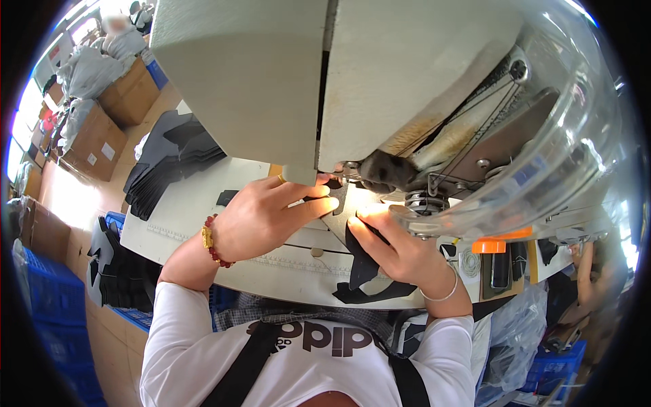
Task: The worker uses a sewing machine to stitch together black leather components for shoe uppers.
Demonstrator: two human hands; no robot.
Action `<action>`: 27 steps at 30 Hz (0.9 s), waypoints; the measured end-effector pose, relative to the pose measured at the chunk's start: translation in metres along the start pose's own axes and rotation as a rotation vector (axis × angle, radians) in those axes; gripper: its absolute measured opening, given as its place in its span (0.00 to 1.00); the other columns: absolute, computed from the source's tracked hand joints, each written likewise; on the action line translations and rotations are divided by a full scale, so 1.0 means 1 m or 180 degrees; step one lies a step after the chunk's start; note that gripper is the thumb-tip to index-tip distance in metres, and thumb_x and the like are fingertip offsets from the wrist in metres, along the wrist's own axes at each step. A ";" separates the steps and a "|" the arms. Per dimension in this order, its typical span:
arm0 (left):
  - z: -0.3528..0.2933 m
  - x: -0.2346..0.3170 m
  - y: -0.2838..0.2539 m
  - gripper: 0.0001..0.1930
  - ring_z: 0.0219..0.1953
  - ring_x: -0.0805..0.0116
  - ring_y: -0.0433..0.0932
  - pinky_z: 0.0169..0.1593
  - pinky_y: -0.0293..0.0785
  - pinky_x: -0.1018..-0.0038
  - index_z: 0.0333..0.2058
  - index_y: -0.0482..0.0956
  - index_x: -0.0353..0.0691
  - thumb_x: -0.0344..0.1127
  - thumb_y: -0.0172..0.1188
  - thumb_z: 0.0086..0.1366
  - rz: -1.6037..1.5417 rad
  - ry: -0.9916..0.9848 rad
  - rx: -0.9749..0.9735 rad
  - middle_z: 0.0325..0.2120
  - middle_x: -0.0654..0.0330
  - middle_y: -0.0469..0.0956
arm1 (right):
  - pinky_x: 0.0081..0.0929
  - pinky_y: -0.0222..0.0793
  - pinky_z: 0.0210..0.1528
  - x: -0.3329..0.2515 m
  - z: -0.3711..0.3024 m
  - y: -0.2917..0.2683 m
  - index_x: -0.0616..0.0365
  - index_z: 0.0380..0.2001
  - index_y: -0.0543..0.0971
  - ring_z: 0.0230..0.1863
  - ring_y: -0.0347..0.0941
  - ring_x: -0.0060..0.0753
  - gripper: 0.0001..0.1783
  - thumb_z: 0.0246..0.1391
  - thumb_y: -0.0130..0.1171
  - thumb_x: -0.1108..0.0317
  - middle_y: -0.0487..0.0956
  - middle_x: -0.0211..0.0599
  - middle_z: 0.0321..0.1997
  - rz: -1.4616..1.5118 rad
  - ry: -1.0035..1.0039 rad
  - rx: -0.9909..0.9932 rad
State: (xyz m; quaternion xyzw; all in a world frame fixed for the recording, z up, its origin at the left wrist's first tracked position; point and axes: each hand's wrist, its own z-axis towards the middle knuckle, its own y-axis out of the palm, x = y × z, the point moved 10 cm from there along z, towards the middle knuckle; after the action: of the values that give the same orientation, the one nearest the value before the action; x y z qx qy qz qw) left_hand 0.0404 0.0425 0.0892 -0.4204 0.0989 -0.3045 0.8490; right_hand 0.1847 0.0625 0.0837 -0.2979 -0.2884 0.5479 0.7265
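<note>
Under the head of a pale sewing machine (237, 81), both my hands meet at the brightly lit needle area. My left hand (261, 217) has its fingertips pressed together on a small dark edge of material beside the presser foot. My right hand (403, 252) is closed on a black cut fabric piece (363, 262), which hangs down toward the table's front edge. The fingers partly cover the material, so I cannot tell whether both hands grip one joined piece. Part of the black fabric curves along the edge below my right hand.
On the white table (203, 237) a stack of black cut pieces (169, 163) lies at the far left. More pieces (119, 271) sit over a blue crate at left. A phone (500, 270) and an orange object (498, 243) are at right. A clear curved guard (536, 183) fronts the machine.
</note>
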 end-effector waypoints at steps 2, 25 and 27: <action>-0.002 0.000 0.000 0.19 0.35 0.61 0.83 0.38 0.83 0.68 0.46 0.86 0.45 0.26 0.67 0.52 0.0096 0.0190 0.0027 0.45 0.59 0.83 | 0.30 0.82 0.43 -0.002 0.000 -0.001 0.53 0.44 0.85 0.39 0.82 0.31 0.21 0.41 0.67 0.70 0.82 0.31 0.43 -0.0095 0.0021 -0.0082; 0.010 -0.008 0.002 0.15 0.39 0.60 0.84 0.39 0.83 0.67 0.44 0.87 0.42 0.27 0.68 0.56 -0.0317 -0.0197 -0.0071 0.43 0.58 0.84 | 0.32 0.78 0.58 0.007 -0.013 0.022 0.67 0.50 0.82 0.55 0.81 0.39 0.20 0.52 0.62 0.78 0.80 0.53 0.58 0.0058 -0.0358 -0.0428; 0.009 -0.010 0.003 0.15 0.39 0.60 0.84 0.39 0.83 0.67 0.44 0.87 0.42 0.27 0.68 0.57 -0.0315 -0.0246 -0.0059 0.43 0.58 0.84 | 0.32 0.78 0.59 0.005 -0.025 0.034 0.67 0.53 0.81 0.57 0.80 0.36 0.21 0.53 0.62 0.77 0.80 0.53 0.60 -0.0751 -0.0675 -0.0592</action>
State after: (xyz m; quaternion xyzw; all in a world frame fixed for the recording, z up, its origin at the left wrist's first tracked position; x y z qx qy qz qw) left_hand 0.0373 0.0560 0.0913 -0.4440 0.0480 -0.3287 0.8322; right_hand 0.1834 0.0717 0.0425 -0.2685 -0.4458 0.4582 0.7206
